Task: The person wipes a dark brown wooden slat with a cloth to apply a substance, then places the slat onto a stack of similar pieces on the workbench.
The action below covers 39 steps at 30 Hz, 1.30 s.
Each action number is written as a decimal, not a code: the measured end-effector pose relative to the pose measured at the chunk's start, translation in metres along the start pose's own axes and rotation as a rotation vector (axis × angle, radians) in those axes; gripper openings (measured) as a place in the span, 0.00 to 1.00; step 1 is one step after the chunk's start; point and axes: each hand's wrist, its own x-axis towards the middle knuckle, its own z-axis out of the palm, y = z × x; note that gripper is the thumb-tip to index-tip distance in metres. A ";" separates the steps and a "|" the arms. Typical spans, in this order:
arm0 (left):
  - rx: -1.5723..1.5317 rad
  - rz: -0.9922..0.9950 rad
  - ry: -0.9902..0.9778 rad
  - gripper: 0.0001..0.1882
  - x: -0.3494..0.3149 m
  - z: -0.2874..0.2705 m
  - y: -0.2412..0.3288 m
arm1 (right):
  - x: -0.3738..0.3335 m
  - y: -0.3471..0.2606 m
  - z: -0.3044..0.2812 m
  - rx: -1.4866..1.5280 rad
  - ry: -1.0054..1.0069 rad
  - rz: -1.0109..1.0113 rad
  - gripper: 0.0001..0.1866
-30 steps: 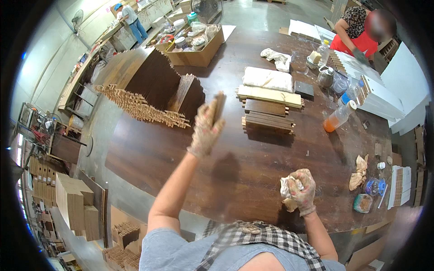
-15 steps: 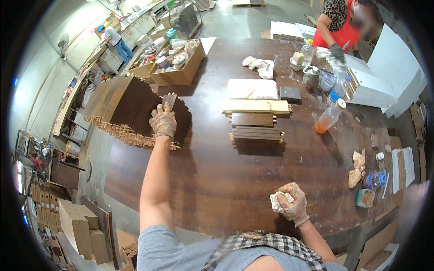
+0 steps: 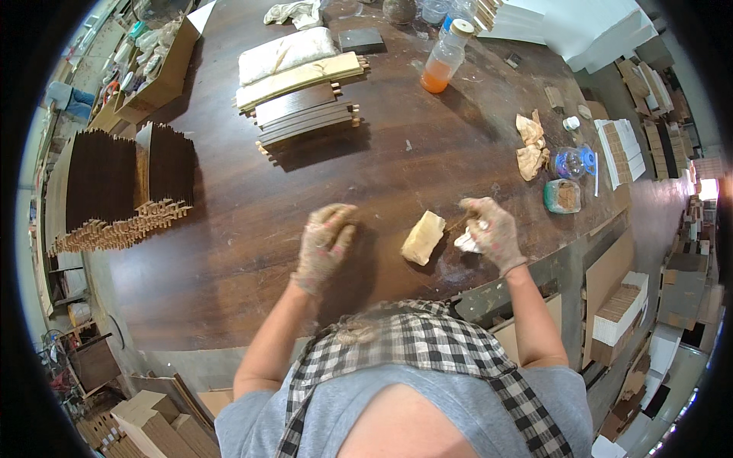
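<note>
My left hand (image 3: 324,246), in a stained, speckled work glove, hovers above the near middle of the dark table. Its fingers are loosely bent and apart, and nothing shows between them. My right hand (image 3: 495,235), gloved likewise, is farther right with its index finger reaching left. A crumpled white cloth (image 3: 467,243) is tucked beneath its lower fingers, partly hidden by them. On the table between the hands lies a pale yellow block (image 3: 424,238), apart from both; its material is unclear. Stacked dark wooden slats (image 3: 103,179) with light pegged ends stand at the left.
Beyond my hands, a smaller slat pile (image 3: 305,122) lies by a white pad (image 3: 286,55). A bottle of orange liquid (image 3: 444,61) stands farther right. Crumpled tan paper (image 3: 531,145) and a clear tub (image 3: 563,196) sit toward the right edge. A cardboard box (image 3: 164,72) stands far left.
My left hand has left the slat stack and come back toward my body. My right hand's grip has loosened around the white cloth. The yellow block now shows. The view has shifted nearer and right.
</note>
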 end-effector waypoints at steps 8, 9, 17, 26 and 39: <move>-0.256 -0.127 0.022 0.17 -0.008 0.014 0.022 | 0.006 -0.030 0.047 -0.353 -0.238 -0.379 0.28; -0.246 -0.139 0.019 0.17 -0.009 0.009 0.020 | 0.012 -0.028 0.049 -0.345 -0.297 -0.388 0.29; -0.428 -0.263 0.089 0.15 -0.019 0.021 0.018 | 0.017 -0.015 0.060 1.362 -0.321 0.367 0.21; 0.480 0.019 0.429 0.37 0.073 -0.020 -0.037 | 0.017 -0.023 0.081 1.678 -0.307 0.493 0.25; 0.635 0.051 0.056 0.34 0.081 -0.016 -0.050 | 0.031 -0.016 0.082 1.687 -0.254 0.410 0.30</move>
